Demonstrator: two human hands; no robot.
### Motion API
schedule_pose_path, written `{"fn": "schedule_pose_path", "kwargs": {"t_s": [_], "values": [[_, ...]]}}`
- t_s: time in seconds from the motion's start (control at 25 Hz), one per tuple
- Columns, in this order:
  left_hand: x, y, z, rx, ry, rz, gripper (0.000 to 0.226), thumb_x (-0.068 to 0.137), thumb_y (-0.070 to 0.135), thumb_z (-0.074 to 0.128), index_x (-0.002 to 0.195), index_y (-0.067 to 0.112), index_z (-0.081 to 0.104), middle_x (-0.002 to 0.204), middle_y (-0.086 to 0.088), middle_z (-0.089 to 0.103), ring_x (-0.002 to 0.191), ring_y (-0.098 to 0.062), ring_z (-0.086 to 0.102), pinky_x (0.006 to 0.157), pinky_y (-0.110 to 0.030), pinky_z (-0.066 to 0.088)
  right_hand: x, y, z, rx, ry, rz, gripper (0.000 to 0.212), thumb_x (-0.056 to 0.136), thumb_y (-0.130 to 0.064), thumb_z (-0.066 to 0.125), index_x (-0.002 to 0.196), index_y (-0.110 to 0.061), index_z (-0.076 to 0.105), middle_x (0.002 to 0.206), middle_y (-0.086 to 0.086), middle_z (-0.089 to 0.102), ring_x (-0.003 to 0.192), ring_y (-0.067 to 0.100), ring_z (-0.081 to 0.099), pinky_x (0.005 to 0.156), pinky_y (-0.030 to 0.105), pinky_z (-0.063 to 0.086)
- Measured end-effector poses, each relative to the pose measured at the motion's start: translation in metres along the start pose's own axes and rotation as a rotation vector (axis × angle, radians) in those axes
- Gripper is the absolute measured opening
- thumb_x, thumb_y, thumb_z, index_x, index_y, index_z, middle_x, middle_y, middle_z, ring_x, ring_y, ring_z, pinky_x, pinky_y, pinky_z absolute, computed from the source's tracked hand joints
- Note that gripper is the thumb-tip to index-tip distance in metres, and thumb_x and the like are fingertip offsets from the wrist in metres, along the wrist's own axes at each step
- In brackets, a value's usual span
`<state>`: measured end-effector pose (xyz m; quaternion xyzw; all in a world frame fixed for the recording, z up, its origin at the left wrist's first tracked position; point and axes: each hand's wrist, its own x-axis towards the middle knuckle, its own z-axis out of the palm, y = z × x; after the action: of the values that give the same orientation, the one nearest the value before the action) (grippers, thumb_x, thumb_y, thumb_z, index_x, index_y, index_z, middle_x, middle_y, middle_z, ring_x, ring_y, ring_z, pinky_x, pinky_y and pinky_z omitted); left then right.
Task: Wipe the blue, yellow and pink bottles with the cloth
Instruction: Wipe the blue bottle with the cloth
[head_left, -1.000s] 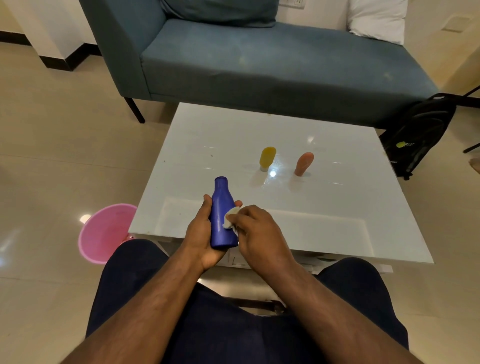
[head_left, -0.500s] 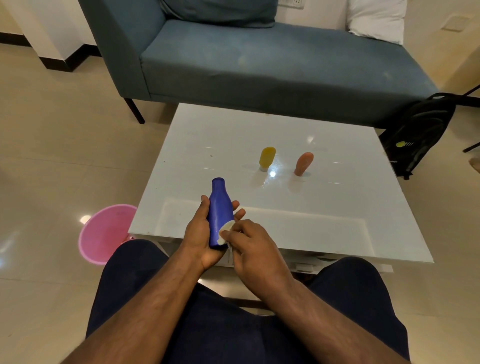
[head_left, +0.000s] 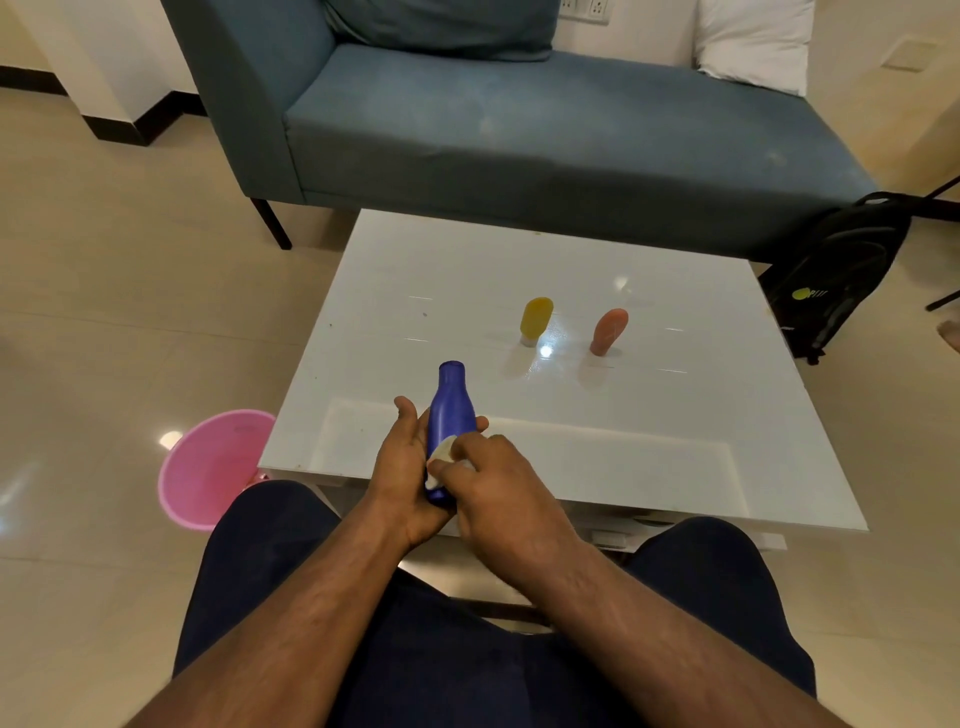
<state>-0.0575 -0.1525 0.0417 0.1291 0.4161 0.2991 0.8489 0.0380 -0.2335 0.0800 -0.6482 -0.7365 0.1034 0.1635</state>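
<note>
Head view: smooth, waisted blue bottle (head_left: 450, 415).

My right hand (head_left: 498, 488) covers most of the cloth (head_left: 440, 457); only a pale scrap shows. My left hand (head_left: 402, 467) and that scrap hide the blue bottle's (head_left: 449, 410) lower half. My forearms run off the bottom edge. The backpack's (head_left: 836, 270) logo is too small to read, and the white pillow (head_left: 753, 41) is cut off at the top.
</note>
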Motion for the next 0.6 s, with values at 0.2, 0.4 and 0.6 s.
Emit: {"fn": "schedule_pose_path", "kwargs": {"t_s": [0.2,0.4,0.6], "values": [[0.001,-0.002,-0.001,-0.002,-0.011,-0.014,0.075,0.092,0.076,0.029,0.130,0.022,0.066,0.121,-0.016,0.072,0.101,-0.030,0.071,0.090,-0.046,0.056,0.002,0.003,0.001,-0.085,0.032,-0.076,0.035,0.079,-0.019,0.072,0.113,-0.018,0.063,0.105,0.005,0.061,0.091,0.021,0.055,0.077,0.034,0.051],[-0.001,-0.008,0.001,0.028,-0.047,-0.064,0.075,0.090,0.078,0.033,0.127,0.024,0.067,0.122,-0.015,0.071,0.108,-0.033,0.065,0.104,-0.057,0.045,0.042,0.023,-0.009,0.109,0.108,0.159,0.021,0.087,-0.014,0.058,0.107,-0.019,0.063,0.110,0.004,0.054,0.099,0.023,0.052,0.085,0.036,0.048],[0.000,-0.005,-0.002,-0.017,-0.064,-0.050,0.076,0.091,0.077,0.034,0.131,0.020,0.066,0.111,-0.015,0.073,0.100,-0.031,0.070,0.089,-0.048,0.056,0.026,0.009,0.000,0.084,0.070,0.117,0.027,0.092,-0.017,0.053,0.118,-0.018,0.058,0.114,0.004,0.052,0.100,0.021,0.049,0.086,0.032,0.047]]}}
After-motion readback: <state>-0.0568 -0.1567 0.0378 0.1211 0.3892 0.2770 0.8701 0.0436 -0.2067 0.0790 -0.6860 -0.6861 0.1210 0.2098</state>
